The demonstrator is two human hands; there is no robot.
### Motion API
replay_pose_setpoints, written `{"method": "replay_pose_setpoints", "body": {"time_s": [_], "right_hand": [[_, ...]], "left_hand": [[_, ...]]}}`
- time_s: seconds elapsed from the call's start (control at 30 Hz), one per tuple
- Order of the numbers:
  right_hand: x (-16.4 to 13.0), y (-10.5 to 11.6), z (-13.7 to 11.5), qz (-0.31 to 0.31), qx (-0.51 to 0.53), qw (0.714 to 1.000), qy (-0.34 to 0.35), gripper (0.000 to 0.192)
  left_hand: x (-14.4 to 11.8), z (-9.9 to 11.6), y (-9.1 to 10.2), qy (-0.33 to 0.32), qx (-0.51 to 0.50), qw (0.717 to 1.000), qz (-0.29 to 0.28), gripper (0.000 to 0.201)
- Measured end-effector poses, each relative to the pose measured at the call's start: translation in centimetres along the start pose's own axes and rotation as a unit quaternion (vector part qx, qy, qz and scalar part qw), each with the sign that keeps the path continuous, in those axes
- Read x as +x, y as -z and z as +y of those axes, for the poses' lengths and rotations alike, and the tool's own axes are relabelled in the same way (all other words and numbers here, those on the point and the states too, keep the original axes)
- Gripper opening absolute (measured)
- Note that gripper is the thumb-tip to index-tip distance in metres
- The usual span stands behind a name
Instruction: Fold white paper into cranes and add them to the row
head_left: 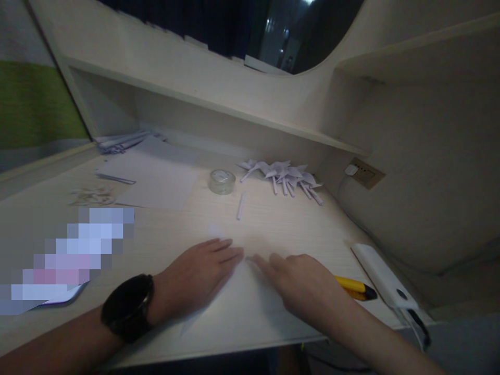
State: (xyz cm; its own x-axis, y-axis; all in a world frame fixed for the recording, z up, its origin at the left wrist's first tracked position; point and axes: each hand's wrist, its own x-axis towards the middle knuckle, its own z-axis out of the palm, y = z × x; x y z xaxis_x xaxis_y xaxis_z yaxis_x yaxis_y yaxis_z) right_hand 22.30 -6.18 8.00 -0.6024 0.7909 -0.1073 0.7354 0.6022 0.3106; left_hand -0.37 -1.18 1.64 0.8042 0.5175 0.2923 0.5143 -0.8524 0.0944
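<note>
Left hand [201, 276] flat, palm down, fingers together and extended, gripping nothing, pressing on a white sheet [234, 307]. Black watch [128, 307] on that wrist. Right hand [300, 286] likewise palm down, forefinger stretched toward the left fingertips, nothing gripped; tips of both hands nearly touching over the sheet's far edge. Sheet directly under both palms, hard to tell from the pale desk [187, 229]; outline faint.

Judged as creasing or flattening a fold. To do it well: left palm kept still as anchor, right forefinger run outward along the line with firm, even pressure, edges checked for alignment before bearing down.

Just right of right hand: yellow cutter [353, 287], partly hidden by the wrist. Further right: white power bank [385, 281] with cable, near desk edge.

Left of left hand: blurred-out patch, contents not readable.

Beyond the fingertips: small white paper strip [241, 205], well apart from both hands. Further out: tape roll [222, 181]. Far right of that: heap of folded paper pieces [287, 177] below the shelf [219, 104]. Far left: blank sheets [156, 177], some small scraps [91, 196] beside them. Wall socket [365, 172] with plug, beyond right hand.
</note>
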Motion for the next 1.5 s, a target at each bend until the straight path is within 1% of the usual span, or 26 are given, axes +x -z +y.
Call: {"method": "replay_pose_setpoints", "body": {"time_s": [0.13, 0.27, 0.33, 0.4, 0.5, 0.53, 0.6, 0.7, 0.73, 0.8, 0.87, 0.9, 0.97, 1.03, 1.07, 1.1, 1.13, 1.17, 1.23, 1.27, 1.37, 1.43, 1.5], "right_hand": [[0.0, 0.1, -0.2, -0.004, 0.001, 1.000, 0.000, 0.050], [-0.2, 0.2, 0.0, -0.002, -0.001, 1.000, -0.009, 0.053], [-0.4, 0.5, 0.6, 0.010, -0.001, 1.000, -0.020, 0.057], [-0.7, 0.9, 1.5, 0.027, -0.004, 0.999, -0.040, 0.064], [-0.7, 1.2, 3.1, 0.050, -0.007, 0.996, -0.070, 0.070], [-0.6, 1.1, 3.5, 0.061, -0.006, 0.995, -0.077, 0.070], [-0.2, 0.7, 4.3, 0.090, -0.004, 0.992, -0.089, 0.070], [0.8, -0.3, 4.9, 0.122, 0.000, 0.988, -0.091, 0.066], [1.1, -0.5, 5.0, 0.127, 0.001, 0.988, -0.089, 0.066], [1.7, -1.1, 5.1, 0.137, 0.003, 0.987, -0.086, 0.067], [2.1, -1.5, 5.2, 0.146, 0.005, 0.985, -0.086, 0.069], [2.3, -1.7, 5.2, 0.151, 0.007, 0.985, -0.088, 0.069], [2.5, -2.1, 5.2, 0.153, 0.016, 0.984, -0.094, 0.069], [2.7, -2.5, 5.1, 0.148, 0.028, 0.984, -0.097, 0.068], [2.7, -2.6, 5.0, 0.143, 0.036, 0.984, -0.096, 0.067], [2.7, -2.7, 4.9, 0.138, 0.044, 0.985, -0.093, 0.067], [2.7, -2.8, 4.8, 0.132, 0.052, 0.986, -0.090, 0.067], [2.6, -2.8, 4.7, 0.129, 0.057, 0.986, -0.087, 0.067], [2.5, -2.9, 4.7, 0.125, 0.067, 0.986, -0.084, 0.066], [2.4, -2.9, 4.7, 0.124, 0.073, 0.986, -0.083, 0.065], [1.9, -2.9, 5.1, 0.119, 0.099, 0.985, -0.077, 0.061], [1.5, -2.8, 5.3, 0.109, 0.118, 0.985, -0.070, 0.055], [1.2, -2.7, 5.5, 0.098, 0.134, 0.984, -0.064, 0.047]], "left_hand": [[-0.1, 0.0, -0.2, 0.011, -0.003, 1.000, 0.010, 0.036], [-0.2, 0.2, -0.2, 0.007, -0.023, 0.999, 0.029, 0.036], [-0.1, 0.2, 0.3, 0.004, -0.044, 0.999, 0.023, 0.035], [-0.2, -0.1, 0.9, -0.014, -0.071, 0.997, 0.009, 0.037], [-0.2, -1.0, 1.8, -0.048, -0.124, 0.991, -0.002, 0.040], [-0.2, -1.3, 2.0, -0.049, -0.141, 0.989, 0.000, 0.040], [0.2, -1.5, 2.0, -0.016, -0.151, 0.988, 0.018, 0.035], [1.0, -0.5, 1.4, 0.107, -0.093, 0.987, 0.070, 0.024], [1.3, 0.1, 1.1, 0.128, -0.072, 0.987, 0.070, 0.024], [1.7, 1.0, 0.8, 0.141, -0.046, 0.987, 0.062, 0.028], [1.7, 1.2, 0.9, 0.125, -0.046, 0.990, 0.046, 0.029], [1.5, 0.9, 1.3, 0.106, -0.058, 0.992, 0.036, 0.027], [1.0, -0.6, 2.2, 0.045, -0.107, 0.993, 0.005, 0.023], [0.6, -2.5, 3.1, -0.023, -0.176, 0.984, -0.031, 0.027], [0.6, -3.4, 3.3, -0.039, -0.199, 0.979, -0.031, 0.029], [0.6, -4.1, 3.3, -0.037, -0.209, 0.977, -0.034, 0.031], [0.8, -4.4, 3.1, -0.031, -0.207, 0.978, -0.012, 0.030], [1.1, -4.5, 2.8, -0.008, -0.194, 0.981, 0.010, 0.029], [1.6, -3.8, 1.7, 0.034, -0.148, 0.987, 0.048, 0.028], [1.9, -3.3, 1.1, 0.050, -0.129, 0.989, 0.057, 0.029], [1.9, -2.2, -0.1, 0.064, -0.102, 0.991, 0.053, 0.032], [1.4, -2.4, -0.4, 0.056, -0.106, 0.992, 0.041, 0.032], [0.6, -3.2, -0.4, 0.041, -0.119, 0.992, 0.015, 0.034]]}}
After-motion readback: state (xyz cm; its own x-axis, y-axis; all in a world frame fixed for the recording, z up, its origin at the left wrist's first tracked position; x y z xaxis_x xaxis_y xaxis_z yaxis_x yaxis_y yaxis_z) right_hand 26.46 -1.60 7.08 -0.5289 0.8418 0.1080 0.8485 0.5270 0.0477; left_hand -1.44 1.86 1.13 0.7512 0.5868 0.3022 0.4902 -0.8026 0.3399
